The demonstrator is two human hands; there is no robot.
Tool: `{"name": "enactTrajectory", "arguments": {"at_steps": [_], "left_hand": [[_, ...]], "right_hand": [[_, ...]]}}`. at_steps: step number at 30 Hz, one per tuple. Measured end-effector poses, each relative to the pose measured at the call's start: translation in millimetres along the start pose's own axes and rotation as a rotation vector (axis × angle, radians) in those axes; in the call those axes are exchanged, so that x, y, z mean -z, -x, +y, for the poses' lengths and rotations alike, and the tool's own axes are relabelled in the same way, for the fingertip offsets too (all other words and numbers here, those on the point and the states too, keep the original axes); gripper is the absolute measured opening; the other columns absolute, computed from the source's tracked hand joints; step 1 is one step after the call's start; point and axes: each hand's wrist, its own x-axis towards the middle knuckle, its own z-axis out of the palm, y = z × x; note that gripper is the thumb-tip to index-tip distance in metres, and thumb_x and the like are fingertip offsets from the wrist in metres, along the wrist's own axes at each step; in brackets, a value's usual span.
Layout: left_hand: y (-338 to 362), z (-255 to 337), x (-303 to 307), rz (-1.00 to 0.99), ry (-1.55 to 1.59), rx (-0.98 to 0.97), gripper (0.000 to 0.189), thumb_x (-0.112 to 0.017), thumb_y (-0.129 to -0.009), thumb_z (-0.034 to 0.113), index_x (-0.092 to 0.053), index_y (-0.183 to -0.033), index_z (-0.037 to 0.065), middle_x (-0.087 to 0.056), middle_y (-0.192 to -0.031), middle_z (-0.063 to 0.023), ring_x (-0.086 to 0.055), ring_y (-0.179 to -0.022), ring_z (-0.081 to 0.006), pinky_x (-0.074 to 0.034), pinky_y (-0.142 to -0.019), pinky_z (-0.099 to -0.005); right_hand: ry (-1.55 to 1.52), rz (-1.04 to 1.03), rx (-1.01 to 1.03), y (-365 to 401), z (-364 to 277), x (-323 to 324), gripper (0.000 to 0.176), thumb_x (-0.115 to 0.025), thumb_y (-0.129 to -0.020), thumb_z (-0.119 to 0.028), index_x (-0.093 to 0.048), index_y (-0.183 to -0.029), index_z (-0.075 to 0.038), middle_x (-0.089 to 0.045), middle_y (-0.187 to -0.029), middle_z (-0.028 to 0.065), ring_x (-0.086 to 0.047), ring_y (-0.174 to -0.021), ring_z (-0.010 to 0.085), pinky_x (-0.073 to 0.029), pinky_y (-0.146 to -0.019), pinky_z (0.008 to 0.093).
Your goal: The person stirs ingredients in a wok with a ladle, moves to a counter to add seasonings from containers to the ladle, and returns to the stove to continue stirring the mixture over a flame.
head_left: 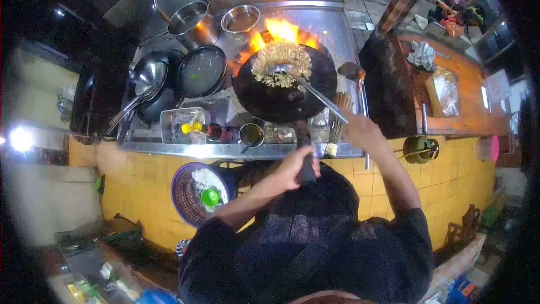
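Note:
My left hand (298,166) is closed around the handle of a black wok (275,104) on the stove. In my right hand (361,133) is the shaft of a metal ladle (316,92). Its bowl rests in a heap of pale brown, chopped-looking food (289,54) toward the far side of the wok. What the food is cannot be made out. Tall orange flames (281,30) rise behind the wok's far rim.
Left of the wok are a dark pan (201,71), a strainer (151,77), a steel pot (188,19) and a metal bowl (241,18). A tin (251,134) and a plastic tub (171,129) line the near edge. Below stands a purple basket (183,197). Another ladle (352,71) lies right.

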Motion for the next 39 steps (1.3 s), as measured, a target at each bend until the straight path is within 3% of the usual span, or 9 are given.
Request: {"name": "enactTrajectory", "arguments": {"at_steps": [7,11,15,17,26,27,32,35,39], "left_hand": [[-46.3,67.3,16.0,0.081,-0.142,-0.199,0.021,-0.056,-0.083,0.025,-0.046,-0.072,0.01,-0.048,-0.053,-0.001,-0.049,-0.043,-0.0136,-0.043,-0.042,-0.0256],[1.2,10.6,1.3,0.047,-0.111,0.042,0.022,-0.052,-0.082,0.024,-0.051,-0.071,0.006,-0.051,-0.054,-0.0052,-0.051,-0.046,-0.0174,-0.046,-0.046,-0.031],[-4.6,43.8,10.8,0.016,-0.374,-0.071,0.022,-0.052,-0.083,0.026,-0.051,-0.073,0.006,-0.055,-0.059,-0.0079,-0.054,-0.048,-0.0165,-0.046,-0.047,-0.0287],[-37.5,77.7,27.4,0.033,-0.127,-0.119,0.023,-0.053,-0.083,0.026,-0.049,-0.07,0.008,-0.051,-0.055,-0.005,-0.05,-0.044,-0.0153,-0.045,-0.046,-0.0287],[-7.3,53.1,4.1,0.017,-0.427,-0.057,0.02,-0.049,-0.087,0.023,-0.05,-0.074,0.007,-0.051,-0.057,-0.0043,-0.052,-0.046,-0.0151,-0.047,-0.047,-0.0296],[-33.1,73.6,23.9,0.006,-0.073,0.021,0.021,-0.05,-0.087,0.023,-0.05,-0.072,0.008,-0.051,-0.057,-0.0041,-0.051,-0.045,-0.0151,-0.046,-0.047,-0.0289],[9.6,26.7,11.3,-0.056,-0.375,-0.242,0.025,-0.056,-0.085,0.025,-0.049,-0.068,0.008,-0.049,-0.054,-0.0017,-0.049,-0.048,-0.0127,-0.042,-0.044,-0.0283],[22.0,18.3,13.7,0.081,-0.202,-0.003,0.019,-0.053,-0.086,0.025,-0.048,-0.078,0.007,-0.05,-0.06,-0.0029,-0.049,-0.048,-0.0137,-0.042,-0.044,-0.0298],[-73.7,46.8,88.9,0.034,-0.221,-0.242,0.016,-0.057,-0.082,0.017,-0.045,-0.086,0.007,-0.052,-0.061,-0.0054,-0.051,-0.045,-0.0158,-0.044,-0.041,-0.0315]], "right_hand": [[-0.089,-0.228,0.108,-6.6,3.0,14.6,0.035,-0.052,-0.08,-0.017,-0.046,-0.113,-0.012,-0.059,-0.082,0.0219,-0.058,-0.081,0.0378,-0.047,-0.067,0.0462],[0.174,0.113,0.019,-2.5,6.7,-14.8,0.044,-0.051,-0.077,-0.013,-0.044,-0.12,-0.013,-0.058,-0.072,0.0215,-0.062,-0.074,0.0338,-0.049,-0.067,0.0478],[-0.049,-0.241,-0.022,1.8,-8.3,28.1,0.055,-0.051,-0.075,-0.011,-0.037,-0.128,-0.008,-0.059,-0.078,0.0251,-0.061,-0.078,0.0376,-0.048,-0.073,0.0479],[-0.06,-0.172,0.062,-2.0,0.4,20.0,0.051,-0.05,-0.075,-0.01,-0.039,-0.126,-0.008,-0.059,-0.083,0.0277,-0.059,-0.08,0.0404,-0.048,-0.075,0.0474],[0.014,0.074,0.126,4.1,1.2,0.2,0.047,-0.054,-0.077,-0.017,-0.043,-0.122,-0.008,-0.06,-0.074,0.0222,-0.06,-0.072,0.0397,-0.05,-0.068,0.0464],[0.009,0.07,0.128,0.5,-0.9,-2.0,0.047,-0.054,-0.077,-0.017,-0.043,-0.122,-0.008,-0.06,-0.074,0.0222,-0.06,-0.072,0.0397,-0.05,-0.068,0.0464],[0.099,0.005,-0.056,-14.2,-4.1,11.3,0.041,-0.049,-0.081,-0.019,-0.046,-0.122,-0.013,-0.061,-0.072,0.0193,-0.06,-0.067,0.0369,-0.049,-0.059,0.0449],[0.057,0.105,-0.034,2.3,3.0,37.0,0.044,-0.051,-0.082,-0.023,-0.044,-0.126,-0.019,-0.059,-0.07,0.0202,-0.059,-0.065,0.0375,-0.049,-0.059,0.0452],[-0.132,0.14,0.037,-0.2,5.5,13.1,0.063,-0.058,-0.078,-0.018,-0.031,-0.135,-0.024,-0.06,-0.074,0.0179,-0.058,-0.068,0.0388,-0.048,-0.062,0.0438]]}}
